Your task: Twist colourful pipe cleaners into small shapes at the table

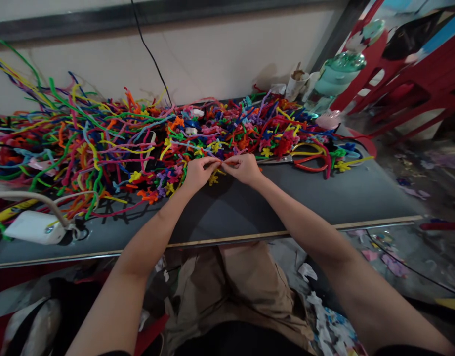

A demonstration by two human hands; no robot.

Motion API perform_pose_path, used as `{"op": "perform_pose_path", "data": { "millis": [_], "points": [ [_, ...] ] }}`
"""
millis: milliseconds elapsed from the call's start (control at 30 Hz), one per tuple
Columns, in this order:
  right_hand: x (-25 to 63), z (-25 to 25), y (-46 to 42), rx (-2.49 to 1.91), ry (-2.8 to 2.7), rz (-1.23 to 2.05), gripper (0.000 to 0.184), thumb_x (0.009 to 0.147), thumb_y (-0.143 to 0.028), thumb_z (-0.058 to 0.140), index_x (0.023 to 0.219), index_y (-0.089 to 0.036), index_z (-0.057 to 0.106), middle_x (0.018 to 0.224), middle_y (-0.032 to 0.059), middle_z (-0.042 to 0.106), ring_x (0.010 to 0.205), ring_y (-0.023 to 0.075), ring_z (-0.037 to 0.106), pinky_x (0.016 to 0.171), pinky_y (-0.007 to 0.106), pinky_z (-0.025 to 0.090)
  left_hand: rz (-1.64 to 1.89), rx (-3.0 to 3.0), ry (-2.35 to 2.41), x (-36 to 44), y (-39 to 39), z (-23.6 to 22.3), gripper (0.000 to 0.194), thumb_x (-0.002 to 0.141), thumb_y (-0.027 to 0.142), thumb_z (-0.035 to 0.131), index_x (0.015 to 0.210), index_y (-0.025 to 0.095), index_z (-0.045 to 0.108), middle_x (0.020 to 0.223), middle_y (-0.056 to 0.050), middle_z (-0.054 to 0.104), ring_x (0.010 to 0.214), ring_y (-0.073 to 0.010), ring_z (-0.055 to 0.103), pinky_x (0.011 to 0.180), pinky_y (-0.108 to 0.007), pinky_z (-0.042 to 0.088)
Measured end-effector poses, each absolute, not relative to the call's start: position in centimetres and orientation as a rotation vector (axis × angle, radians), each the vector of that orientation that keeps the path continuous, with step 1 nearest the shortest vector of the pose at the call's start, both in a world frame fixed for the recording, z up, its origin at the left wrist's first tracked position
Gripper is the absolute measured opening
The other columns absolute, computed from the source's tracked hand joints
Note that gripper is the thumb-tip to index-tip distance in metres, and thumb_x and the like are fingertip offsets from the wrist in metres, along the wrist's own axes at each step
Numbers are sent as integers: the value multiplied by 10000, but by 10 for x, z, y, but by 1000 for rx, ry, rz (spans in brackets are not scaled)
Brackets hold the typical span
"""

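Note:
My left hand and my right hand meet at the front edge of a heap of pipe cleaners. Thumb and fingers are pinched on both sides, fingertips almost touching. Between them shows a short bit of orange-red pipe cleaner, mostly covered by the fingers. Just below the fingertips lies a yellow flower-shaped twist. To the right of my right hand, scissors with one yellow and one red handle loop rest on the dark table, blades pointing toward the hand.
A white power adapter with a cable sits at the table's left front. At the back right stand a paper cup and a green translucent bear-shaped container. Red plastic chairs are beyond the right end. Scraps litter the floor.

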State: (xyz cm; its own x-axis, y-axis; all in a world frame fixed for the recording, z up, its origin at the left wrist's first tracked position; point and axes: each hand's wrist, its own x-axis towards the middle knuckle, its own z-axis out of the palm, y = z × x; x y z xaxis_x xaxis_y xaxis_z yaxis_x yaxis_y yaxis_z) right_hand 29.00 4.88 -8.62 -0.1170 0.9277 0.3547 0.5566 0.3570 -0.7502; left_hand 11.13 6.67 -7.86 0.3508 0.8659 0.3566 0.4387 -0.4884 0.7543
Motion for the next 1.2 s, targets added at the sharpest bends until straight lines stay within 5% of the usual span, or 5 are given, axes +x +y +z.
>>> {"op": "perform_pose_path", "data": {
  "millis": [300, 600, 1200],
  "points": [
    [293, -81, 44, -1251, -1832, 340, 279, 885, -304, 553, 1076, -198, 726, 972, 71, 741, 775, 168, 652, 714, 282, 484, 1129, 1922, 1125, 110, 75, -84, 192, 843, 314, 610, 807, 146, 694, 789, -59, 725, 739, -153, 661, 728, -262, 519],
    [283, -87, 48, -1219, -1326, 660, 257, 799, -421, 669, 761, -168, 689, 710, 28, 685, 630, 127, 588, 611, 265, 478, 1005, 1772, 891, 111, 69, -80, 229, 784, 361, 682, 844, 142, 716, 818, -61, 732, 721, -135, 657, 710, -251, 534],
    [278, -88, 41, -1096, -1552, 665, 307, 856, -448, 579, 884, -182, 729, 866, 69, 730, 789, 173, 660, 751, 324, 529, 1231, 1701, 1126, 114, 69, -86, 290, 771, 414, 683, 832, 137, 743, 813, -81, 751, 744, -172, 698, 703, -278, 563]
  ]
}}
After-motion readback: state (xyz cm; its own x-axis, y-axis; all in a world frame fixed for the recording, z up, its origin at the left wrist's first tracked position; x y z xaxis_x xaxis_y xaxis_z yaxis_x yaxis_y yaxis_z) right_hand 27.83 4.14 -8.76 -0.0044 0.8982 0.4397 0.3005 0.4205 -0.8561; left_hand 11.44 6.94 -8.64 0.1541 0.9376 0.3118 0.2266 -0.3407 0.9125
